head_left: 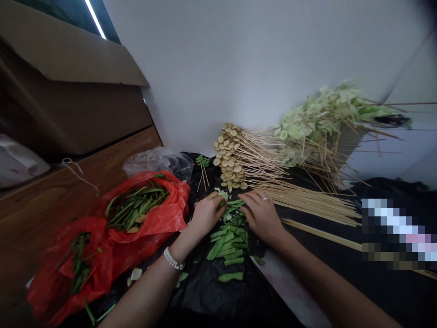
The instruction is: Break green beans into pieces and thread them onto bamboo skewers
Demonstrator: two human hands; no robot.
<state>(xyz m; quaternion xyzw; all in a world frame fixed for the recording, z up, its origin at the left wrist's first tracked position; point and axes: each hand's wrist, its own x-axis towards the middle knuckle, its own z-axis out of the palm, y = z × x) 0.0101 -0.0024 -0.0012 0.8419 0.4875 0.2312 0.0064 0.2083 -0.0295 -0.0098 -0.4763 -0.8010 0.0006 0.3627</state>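
Several cut green beans (227, 243) lie on a black plastic sheet (205, 296) between the person's hands. The left hand (205, 215) curls at their far end, its grip impossible to tell from here; the right hand (262, 216) rests open, fingertips on the beans. Bamboo skewers (262, 157) threaded with round slices (229, 155) pile just beyond.

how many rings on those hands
1: a ring on a finger of the right hand. The left hand shows none, but its fingers are partly hidden, so one may be out of sight.
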